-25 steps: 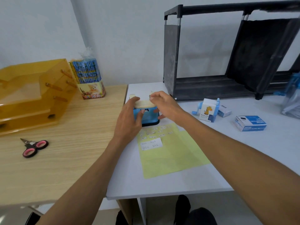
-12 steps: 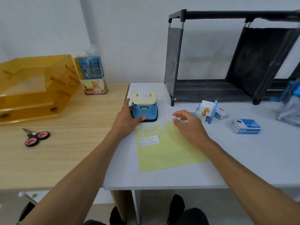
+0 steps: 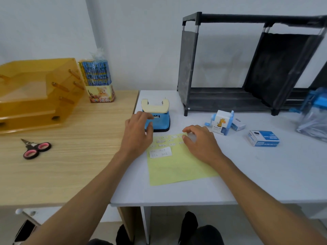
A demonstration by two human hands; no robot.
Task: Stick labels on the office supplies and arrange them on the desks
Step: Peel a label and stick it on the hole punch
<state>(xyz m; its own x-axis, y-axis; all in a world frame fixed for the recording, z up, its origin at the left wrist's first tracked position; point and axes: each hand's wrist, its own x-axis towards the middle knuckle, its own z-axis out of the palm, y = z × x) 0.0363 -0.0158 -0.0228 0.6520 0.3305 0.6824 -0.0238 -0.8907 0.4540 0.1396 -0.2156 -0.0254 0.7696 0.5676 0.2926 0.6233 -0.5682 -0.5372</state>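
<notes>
- Progress, as a judgement: early. Many small labels sit in rows at the top of the yellow sheet on the white surface. No stuck label shows on the pencil sharpener, the blue box or the scissors.
- Hole punch: stands on the white surface just behind the sheet. Whether it carries a label cannot be told.
- Left hand: fingers and thumb curled round the punch's left front corner.
- Right hand: fingers bent down onto the sheet's top right corner, tips among the labels. Whether it pinches one cannot be told.
- Left to do, by judgement: labelling most items, then arranging them.
- Writing: large white label has two handwritten lines, the second perhaps ending "236". Blue box print is blurred. The sharpener shows a giraffe, the pencil pack a bear.
</notes>
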